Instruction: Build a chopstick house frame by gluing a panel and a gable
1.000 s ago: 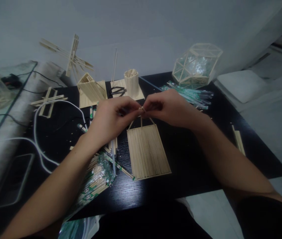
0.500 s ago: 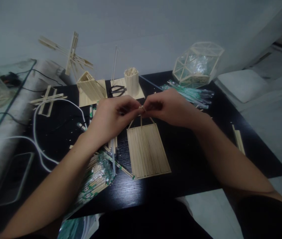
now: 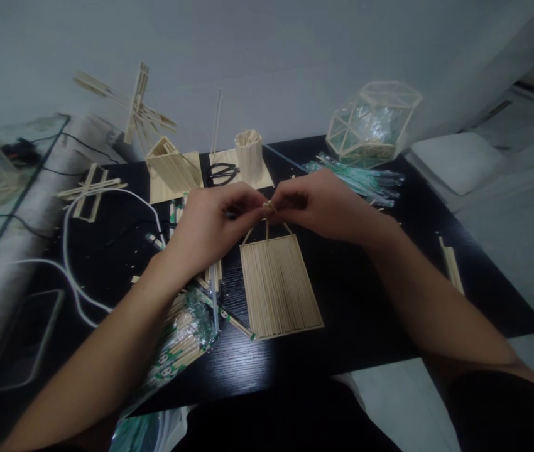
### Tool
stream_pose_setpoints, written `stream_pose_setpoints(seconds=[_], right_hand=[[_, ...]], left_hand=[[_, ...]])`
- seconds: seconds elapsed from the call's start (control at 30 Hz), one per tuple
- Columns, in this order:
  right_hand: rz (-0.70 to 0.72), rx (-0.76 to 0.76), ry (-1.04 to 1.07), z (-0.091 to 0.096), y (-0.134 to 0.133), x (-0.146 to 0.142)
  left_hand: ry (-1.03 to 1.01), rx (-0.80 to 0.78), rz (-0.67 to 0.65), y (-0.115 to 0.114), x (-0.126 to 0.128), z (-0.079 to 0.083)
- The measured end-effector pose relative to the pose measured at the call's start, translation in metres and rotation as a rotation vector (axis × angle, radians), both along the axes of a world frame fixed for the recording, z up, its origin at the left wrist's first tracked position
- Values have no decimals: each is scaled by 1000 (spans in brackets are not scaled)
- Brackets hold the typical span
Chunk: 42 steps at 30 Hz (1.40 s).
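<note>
A flat panel of wooden sticks [image 3: 281,285] lies on the black table, with thin sticks rising from its far edge to a small joint [image 3: 268,205]. My left hand [image 3: 217,220] pinches this joint from the left with thumb and fingertips. From the right, my right hand [image 3: 321,204] pinches the same spot, its fingertips nearly touching the left ones. The hands partly hide the stick ends where they meet. Close to the panel's left side lie packs of wrapped chopsticks [image 3: 185,333] in clear plastic with green print.
Behind the hands stand a stick house model [image 3: 173,169], a round stick holder [image 3: 249,157] and black-handled scissors [image 3: 222,172]. A stick windmill [image 3: 136,103] rises at back left, above a white cable [image 3: 65,238]. Wrapped packets [image 3: 361,176] and a geometric frame [image 3: 373,122] sit back right.
Almost nothing differs. Both hands keep their pinch at the joint, and the panel stays in place; the view shifts very slightly.
</note>
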State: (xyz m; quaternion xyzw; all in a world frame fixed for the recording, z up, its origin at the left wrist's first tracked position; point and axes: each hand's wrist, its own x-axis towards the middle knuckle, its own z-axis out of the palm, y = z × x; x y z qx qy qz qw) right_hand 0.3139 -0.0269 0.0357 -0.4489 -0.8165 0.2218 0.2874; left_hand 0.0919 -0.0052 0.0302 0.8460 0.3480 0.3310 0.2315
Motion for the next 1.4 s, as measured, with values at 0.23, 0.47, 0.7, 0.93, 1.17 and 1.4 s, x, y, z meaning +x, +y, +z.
stream_pose_setpoints(seconds=[0.23, 0.47, 0.7, 0.93, 1.17, 1.4], right_hand=[[2, 14, 4, -1, 1, 0], [-8, 31, 6, -1, 0, 0], [-4, 73, -42, -1, 0, 1], [6, 60, -39, -1, 0, 2], [16, 79, -50, -2, 1, 2], [23, 80, -46, -2, 1, 2]], left_hand=[[-22, -17, 0, 0, 0, -2], [-15, -20, -1, 0, 0, -1], [-34, -43, -25, 0, 1, -2], [-22, -24, -10, 0, 1, -1], [-35, -19, -13, 1, 1, -2], [-44, -39, -8, 1, 1, -2]])
